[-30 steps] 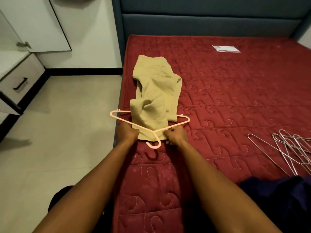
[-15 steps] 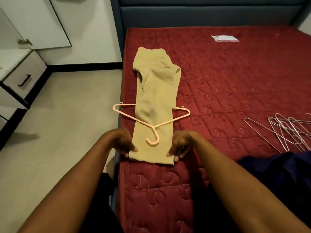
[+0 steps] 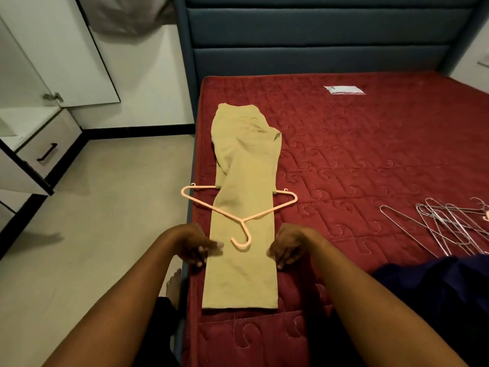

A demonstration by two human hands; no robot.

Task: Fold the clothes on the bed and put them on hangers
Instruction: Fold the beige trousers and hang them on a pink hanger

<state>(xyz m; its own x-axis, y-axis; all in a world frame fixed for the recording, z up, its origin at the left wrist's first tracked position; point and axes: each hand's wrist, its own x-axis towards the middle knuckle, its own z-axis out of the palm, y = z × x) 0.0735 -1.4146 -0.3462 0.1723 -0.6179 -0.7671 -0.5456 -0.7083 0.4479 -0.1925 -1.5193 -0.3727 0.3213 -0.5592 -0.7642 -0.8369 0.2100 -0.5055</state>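
Observation:
Beige trousers (image 3: 246, 165) lie stretched lengthwise along the left side of the red mattress (image 3: 357, 154), waistband toward the headboard and hems near me. The legs pass through a pink plastic hanger (image 3: 242, 221), whose hook lies on top of the fabric pointing at me. My left hand (image 3: 195, 245) sits at the left edge of the legs, its fingertips on the fabric. My right hand (image 3: 288, 247) sits at the right edge with its fingers pointing down beside the cloth. Neither hand holds anything.
Several wire hangers (image 3: 444, 223) are piled on the bed at the right. A dark blue garment (image 3: 436, 282) lies near my right arm. A white packet (image 3: 344, 90) rests near the blue headboard (image 3: 317, 35). A drawer cabinet (image 3: 45, 152) stands on the floor to the left.
My hands pulled the trouser legs through the hanger toward me until the trousers lay straight, then let go of the hems and came to rest beside the legs near the hook.

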